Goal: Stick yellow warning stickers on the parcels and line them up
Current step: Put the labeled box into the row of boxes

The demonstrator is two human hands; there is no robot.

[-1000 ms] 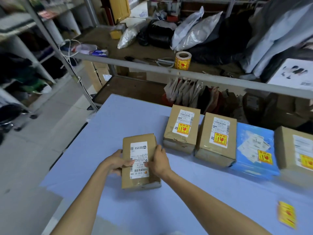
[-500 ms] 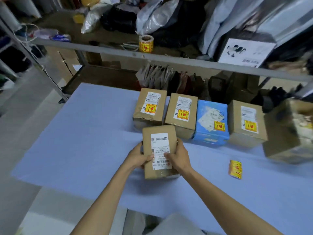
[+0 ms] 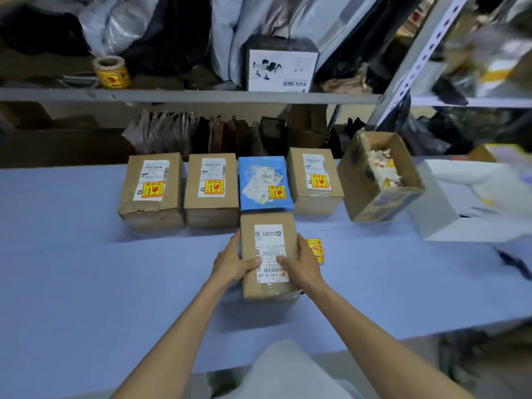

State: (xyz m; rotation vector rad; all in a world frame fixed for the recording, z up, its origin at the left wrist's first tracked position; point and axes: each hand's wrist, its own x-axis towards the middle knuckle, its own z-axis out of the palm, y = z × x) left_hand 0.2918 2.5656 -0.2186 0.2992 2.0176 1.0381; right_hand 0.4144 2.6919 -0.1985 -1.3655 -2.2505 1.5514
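Compared with half a second ago, the unstickered parcel (image 3: 269,254) has shifted right: it now lies directly in front of the blue parcel (image 3: 264,182), not before the two left brown ones. We cannot tell whether its far edge touches the blue one. The left hand (image 3: 233,260) and right hand (image 3: 302,262) keep gripping its long sides, thumbs curled over the white label. The loose yellow sticker (image 3: 316,250), earlier well apart, now lies just beside the right hand.

The worktop (image 3: 86,269) is covered in pale blue. Along its far edge we see a row: first brown parcel (image 3: 152,191), second brown parcel (image 3: 211,191), the blue parcel and fourth brown parcel (image 3: 315,180), each bearing a yellow sticker. An open carton (image 3: 380,180) stands tilted right of the row, with a white box (image 3: 460,197) beyond. A sticker roll (image 3: 111,72) sits on the shelf (image 3: 187,95) behind.

Bare worktop extends left of the hands and toward the near edge.
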